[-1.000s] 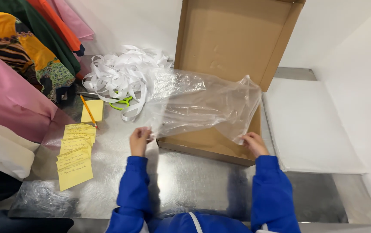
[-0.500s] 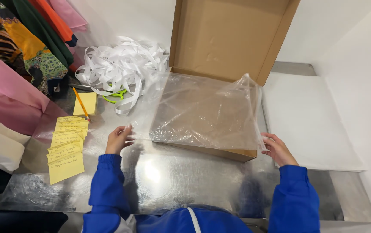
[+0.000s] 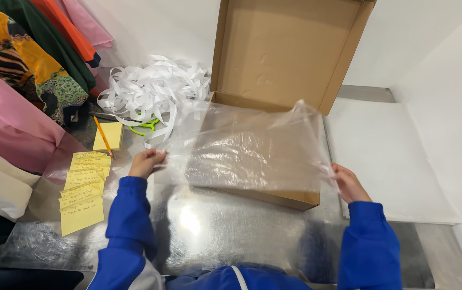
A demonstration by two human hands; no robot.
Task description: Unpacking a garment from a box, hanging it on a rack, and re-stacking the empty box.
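A clear plastic bag (image 3: 252, 147) is stretched flat above an open brown cardboard box (image 3: 290, 51) whose lid stands upright at the back. My left hand (image 3: 146, 162) pinches the bag's left edge, beside the box's left wall. My right hand (image 3: 347, 182) grips the bag's right edge near the box's front right corner. Both arms wear blue sleeves. The bag hides most of the box's inside.
A heap of white paper strips (image 3: 153, 91) lies left of the box, with green-handled scissors (image 3: 146, 127) under it. Yellow sticky notes (image 3: 83, 188) and a pencil (image 3: 102, 135) lie on the shiny metal table (image 3: 215, 231). Coloured garments (image 3: 21, 70) hang at left. A white board (image 3: 389, 156) lies at right.
My hands have spread apart, pulling the plastic bag flatter and wider over the box. The view has shifted slightly left and closer.
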